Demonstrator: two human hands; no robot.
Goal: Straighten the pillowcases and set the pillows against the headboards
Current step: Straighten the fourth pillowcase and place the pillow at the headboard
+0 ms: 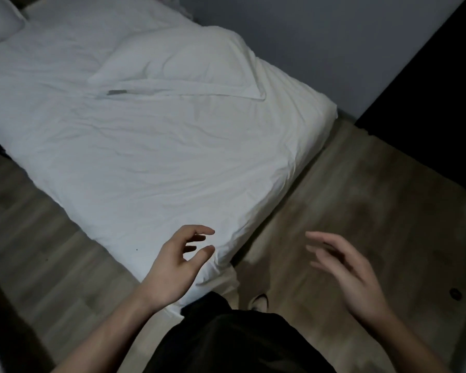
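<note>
A white pillow [178, 60] lies flat on the white bed [145, 157] near its far right corner, its case loose and creased along the near edge. A second white pillow [0, 20] shows only in part at the top left corner. My left hand [178, 267] hovers over the near corner of the mattress, fingers loosely curled, holding nothing. Over the floor to the right of the bed, my right hand [347, 270] is spread with relaxed fingers, also empty. Both hands are well short of the pillows.
Wooden floor [361, 211] runs along the right side and near end of the bed. A grey wall [307, 36] stands behind the bed, with a dark panel [441, 103] at the right. A small dark round object [455, 293] lies on the floor.
</note>
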